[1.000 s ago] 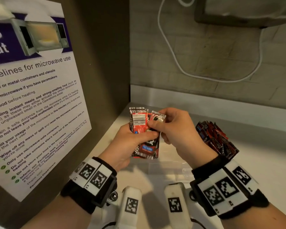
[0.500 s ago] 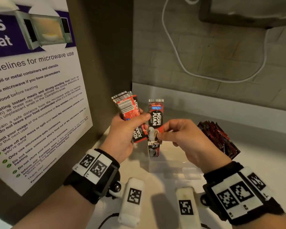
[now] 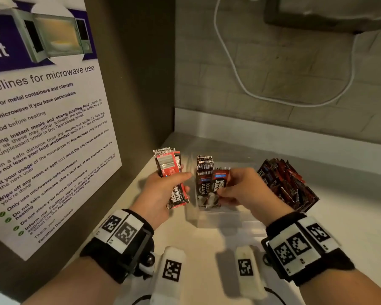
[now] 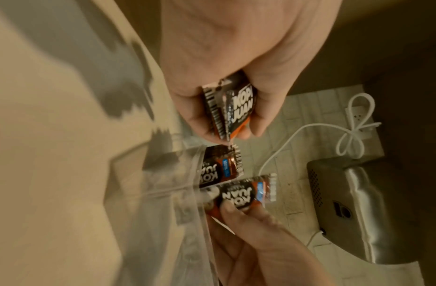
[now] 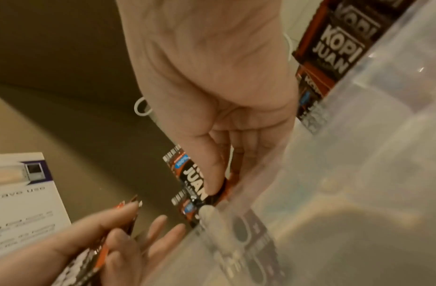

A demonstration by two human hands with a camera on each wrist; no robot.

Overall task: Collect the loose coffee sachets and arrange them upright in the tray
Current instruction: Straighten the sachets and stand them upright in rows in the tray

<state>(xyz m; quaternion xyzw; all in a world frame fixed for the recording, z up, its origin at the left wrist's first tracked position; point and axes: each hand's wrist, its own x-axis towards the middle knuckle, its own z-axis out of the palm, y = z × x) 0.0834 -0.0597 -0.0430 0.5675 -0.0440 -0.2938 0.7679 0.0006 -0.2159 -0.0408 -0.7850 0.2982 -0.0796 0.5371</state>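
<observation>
- Head view: the left hand [image 3: 161, 190] grips a stack of red-and-black foil coffee sachets [image 3: 171, 172], fingers curled around it, above the pale table [image 3: 339, 216].
- The right hand [image 3: 246, 190] pinches a single red-and-black sachet [image 3: 220, 183] between thumb and fingers inside the clear plastic tray [image 3: 220, 219].
- Upright sachets [image 3: 204, 179] stand in the tray's left end, just beside the pinched one.
- A dark red sachet bundle [image 3: 288, 186] stands at the right.

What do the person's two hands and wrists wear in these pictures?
The left hand and right hand are bare. Each wrist carries a black strap with white blocks printed with black square codes; a white coded block projects below each.
</observation>
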